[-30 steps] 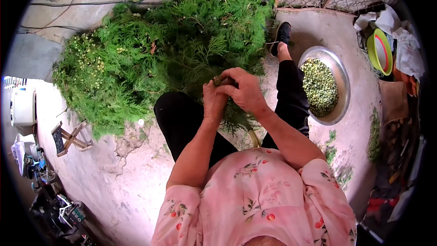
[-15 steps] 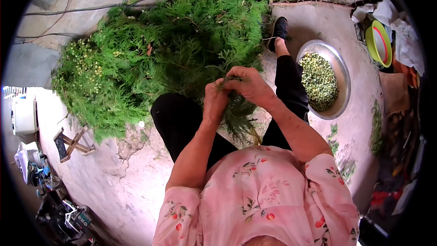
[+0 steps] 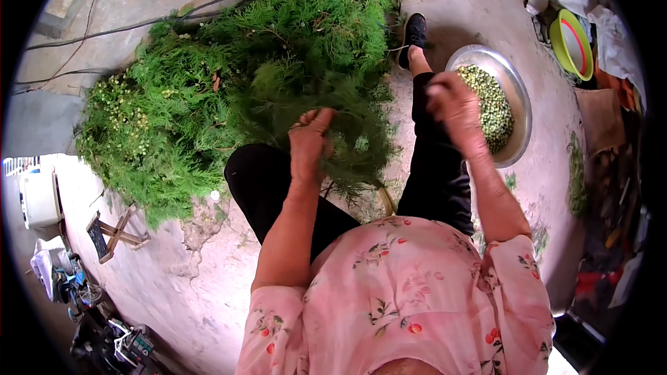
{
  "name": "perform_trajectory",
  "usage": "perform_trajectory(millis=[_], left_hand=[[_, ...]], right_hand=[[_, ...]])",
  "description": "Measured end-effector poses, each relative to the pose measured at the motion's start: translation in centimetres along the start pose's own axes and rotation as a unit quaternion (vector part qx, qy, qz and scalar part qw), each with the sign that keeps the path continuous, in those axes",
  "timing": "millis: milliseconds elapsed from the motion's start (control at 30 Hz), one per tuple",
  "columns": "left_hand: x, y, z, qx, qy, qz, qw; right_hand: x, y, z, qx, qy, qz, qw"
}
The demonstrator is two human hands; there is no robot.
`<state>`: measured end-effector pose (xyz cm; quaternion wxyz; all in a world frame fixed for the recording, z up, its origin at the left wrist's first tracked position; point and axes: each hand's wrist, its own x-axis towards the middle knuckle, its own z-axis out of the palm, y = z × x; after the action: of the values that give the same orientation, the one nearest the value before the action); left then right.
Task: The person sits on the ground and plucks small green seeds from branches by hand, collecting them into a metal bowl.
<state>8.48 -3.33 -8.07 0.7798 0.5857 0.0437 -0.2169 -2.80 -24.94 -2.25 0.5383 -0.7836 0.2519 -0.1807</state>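
My left hand (image 3: 309, 144) is closed on a feathery green conifer sprig (image 3: 347, 146), its fronds blurred, over the near edge of a big heap of cut conifer branches (image 3: 208, 90). Off to the right, my right hand (image 3: 455, 111) hovers above my leg at the left rim of a wide metal basin (image 3: 520, 128). Its fingers are curled and smeared by motion; what they hold, if anything, is hidden. Many small round pale-green cones (image 3: 495, 107) lie in the basin, and my right hand and forearm cover part of them.
A small folding stool (image 3: 114, 232) stands on the concrete floor at left. My shoe (image 3: 415, 35) is beyond the basin. At far right are a yellow-green tub (image 3: 571, 45) and piled cloths. A dark cable (image 3: 104, 36) runs behind the branches.
My hands, together on the sprig before, are now apart. The right hand has moved right to the basin, while the left has shifted slightly left, keeping the sprig.
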Motion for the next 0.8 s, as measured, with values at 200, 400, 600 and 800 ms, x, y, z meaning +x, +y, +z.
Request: perform_trajectory(millis=[200,400,600,800], left_hand=[[0.1,2.4,-0.9,-0.277,-0.092,-0.144,0.945],[2.0,1.3,-2.5,-0.364,-0.173,-0.131,0.906],[2.4,1.4,-2.9,-0.458,-0.171,-0.129,0.863],[3.8,0.1,-5.8,-0.526,-0.202,-0.088,0.821]], right_hand=[[2.5,10.2,-13.6,-0.516,0.260,-0.093,0.811],[0.2,6.3,-2.8,-0.193,-0.182,-0.068,0.962],[-3.6,6.0,10.7,0.008,-0.262,-0.036,0.964],[-1.2,4.7,11.2,0.186,-0.230,0.045,0.954]])
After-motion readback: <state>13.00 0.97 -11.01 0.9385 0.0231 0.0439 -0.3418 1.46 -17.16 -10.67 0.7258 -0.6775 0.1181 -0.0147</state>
